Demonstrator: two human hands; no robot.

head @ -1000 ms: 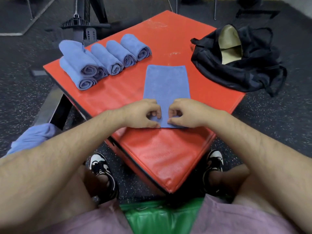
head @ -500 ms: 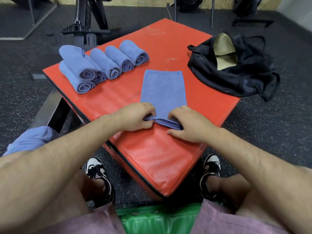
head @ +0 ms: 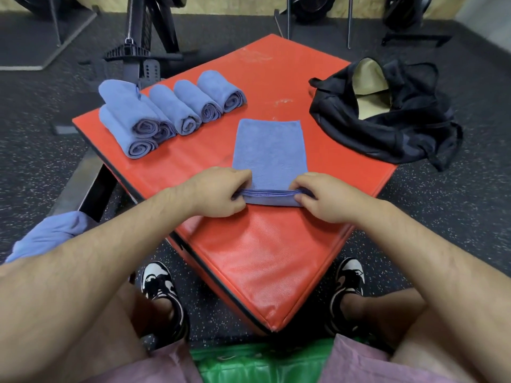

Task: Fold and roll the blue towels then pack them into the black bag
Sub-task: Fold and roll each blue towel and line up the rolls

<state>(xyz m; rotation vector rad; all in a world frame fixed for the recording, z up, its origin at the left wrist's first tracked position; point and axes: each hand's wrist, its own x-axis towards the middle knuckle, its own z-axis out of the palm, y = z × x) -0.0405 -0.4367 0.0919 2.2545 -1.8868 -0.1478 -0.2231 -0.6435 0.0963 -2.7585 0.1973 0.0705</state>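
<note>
Pinching towel edge, L hand, R hand

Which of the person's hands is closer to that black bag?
Right. The right hand pinches the towel at its rolled edge, nearer the viewer than the bag and slightly left of it; the left hand pinches the other end, farther left.

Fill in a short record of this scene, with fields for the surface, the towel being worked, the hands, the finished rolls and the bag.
Surface: red pad
Towel being worked: folded towel, lying flat, near edge turned up to start a roll
Hands: left hand and right hand pinch that edge at its two ends
Finished rolls: rolled towels, six, far left, one stacked on top
Bag: black bag, open, no towels visible inside
</note>
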